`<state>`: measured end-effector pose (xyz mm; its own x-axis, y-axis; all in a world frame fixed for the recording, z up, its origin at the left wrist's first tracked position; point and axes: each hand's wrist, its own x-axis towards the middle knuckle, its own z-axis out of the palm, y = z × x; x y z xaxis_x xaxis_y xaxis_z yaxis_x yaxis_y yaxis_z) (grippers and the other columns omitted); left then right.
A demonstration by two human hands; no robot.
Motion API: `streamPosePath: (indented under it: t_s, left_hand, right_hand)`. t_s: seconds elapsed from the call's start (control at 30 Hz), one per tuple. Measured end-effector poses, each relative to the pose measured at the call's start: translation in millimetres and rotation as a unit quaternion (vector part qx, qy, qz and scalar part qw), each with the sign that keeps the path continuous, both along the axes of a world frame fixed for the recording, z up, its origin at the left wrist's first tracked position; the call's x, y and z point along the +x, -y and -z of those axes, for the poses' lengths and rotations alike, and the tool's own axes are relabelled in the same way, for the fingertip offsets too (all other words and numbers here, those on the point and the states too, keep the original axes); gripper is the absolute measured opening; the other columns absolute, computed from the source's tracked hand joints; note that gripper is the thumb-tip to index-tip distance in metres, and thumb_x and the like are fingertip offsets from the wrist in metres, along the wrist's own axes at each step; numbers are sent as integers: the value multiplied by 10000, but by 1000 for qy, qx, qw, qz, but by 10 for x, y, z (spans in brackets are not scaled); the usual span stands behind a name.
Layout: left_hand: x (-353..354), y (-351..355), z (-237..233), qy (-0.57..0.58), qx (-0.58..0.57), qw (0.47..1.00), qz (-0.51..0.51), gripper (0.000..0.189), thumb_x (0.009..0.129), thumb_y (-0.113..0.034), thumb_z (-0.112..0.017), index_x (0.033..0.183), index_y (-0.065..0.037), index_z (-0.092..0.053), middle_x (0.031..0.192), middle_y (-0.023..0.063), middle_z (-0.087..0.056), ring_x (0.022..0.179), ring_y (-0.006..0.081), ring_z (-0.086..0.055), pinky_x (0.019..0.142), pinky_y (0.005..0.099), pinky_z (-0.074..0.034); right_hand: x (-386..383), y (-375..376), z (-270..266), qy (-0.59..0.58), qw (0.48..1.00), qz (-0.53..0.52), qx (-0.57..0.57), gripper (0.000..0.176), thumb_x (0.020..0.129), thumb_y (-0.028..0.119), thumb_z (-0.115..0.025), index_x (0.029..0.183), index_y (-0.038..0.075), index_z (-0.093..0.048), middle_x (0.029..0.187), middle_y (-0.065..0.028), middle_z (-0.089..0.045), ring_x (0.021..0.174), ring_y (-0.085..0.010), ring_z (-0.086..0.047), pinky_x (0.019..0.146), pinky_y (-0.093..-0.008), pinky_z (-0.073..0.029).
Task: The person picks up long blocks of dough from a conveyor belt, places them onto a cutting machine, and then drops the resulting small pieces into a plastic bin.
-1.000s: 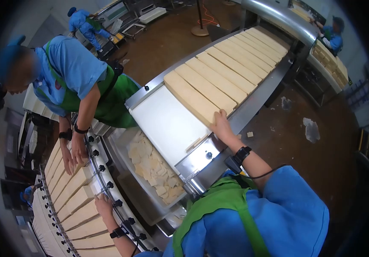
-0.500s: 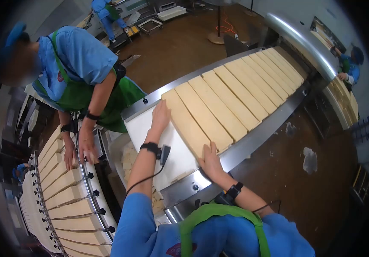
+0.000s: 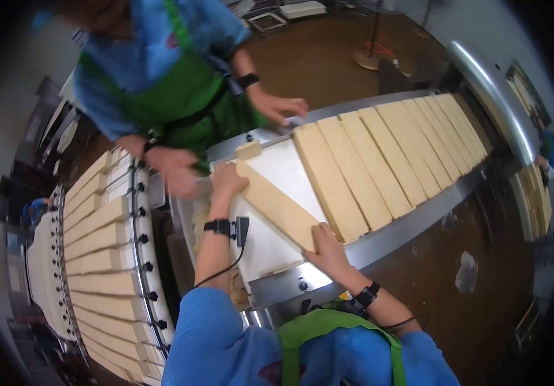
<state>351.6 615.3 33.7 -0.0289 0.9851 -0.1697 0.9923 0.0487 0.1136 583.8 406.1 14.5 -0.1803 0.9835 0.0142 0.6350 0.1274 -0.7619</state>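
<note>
A long pale-yellow slab (image 3: 273,202), which looks like dough, lies slantwise across the white belt (image 3: 251,238). My left hand (image 3: 227,181) is closed around its far left end. At the near right end, my right hand (image 3: 328,249) grips the same slab by its edge. Just beyond my left hand, a small cut block (image 3: 248,150) of the same stuff rests on the belt. A row of like slabs (image 3: 347,186) lies side by side to the right, apart from the held one at its far end.
A co-worker (image 3: 161,96) in a green apron stands across the belt, one hand near its far edge, the other blurred beside my left hand. At left runs a curved conveyor (image 3: 151,276) with more slabs. A metal roller cover (image 3: 495,83) spans the belt's far end.
The end slab has come away from the row, moved left and turned slantwise with both my hands on it. The co-worker has leaned in closer, and a small block now shows on the belt.
</note>
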Motion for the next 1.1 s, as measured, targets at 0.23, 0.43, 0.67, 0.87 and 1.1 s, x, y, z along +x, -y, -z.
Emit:
streamPosePath:
  t_s: [0.23, 0.43, 0.67, 0.87, 1.1]
  left_hand:
    - [-1163, 1332, 812, 497, 136, 843, -154, 551, 562, -226, -796, 953, -17, -469, 939, 119, -526, 896, 213, -513, 785, 321, -415]
    - [-1836, 2269, 565, 599, 330, 675, -275, 412, 676, -142, -731, 953, -19, -451, 859, 72, -521, 821, 160, -511, 724, 267, -422]
    - [-3626, 4702, -480, 369, 582, 600, -406, 142, 852, -162, -551, 876, -23, -568, 776, 5, -556, 717, 71, -501, 652, 203, -417]
    - [-4496, 6671, -551, 459, 517, 510, -512, 281, 866, -201, -520, 974, 47, -595, 856, 70, -624, 740, 123, -589, 653, 231, -470]
    - [-5064, 7343, 5, 232, 296, 789, -485, 329, 839, -279, -535, 1014, -5, -589, 836, 113, -635, 812, 221, -602, 728, 309, -464]
  right_hand:
    - [-160, -361, 13, 175, 979, -3, -107, 903, 550, 261, -749, 1273, 8, -271, 1194, -260, -371, 1082, -424, -419, 892, -431, -402]
    - [-1062, -183, -252, 133, 983, -98, 84, 761, 554, 189, -733, 1199, 46, -355, 1162, -208, -392, 1011, -391, -468, 822, -432, -435]
    - [-2822, 934, -831, -77, 893, -444, -18, 664, 586, 191, -739, 1165, 27, -459, 1131, -159, -434, 1012, -301, -483, 875, -345, -409]
    - [-3933, 2353, -685, -188, 708, -484, -479, 348, 725, 71, -668, 1039, 20, -526, 987, -68, -490, 902, -176, -541, 695, -275, -521]
    - [-4292, 3333, -514, -186, 614, -438, -629, 381, 757, 18, -621, 1090, 5, -438, 965, -69, -447, 838, -185, -564, 652, -287, -558]
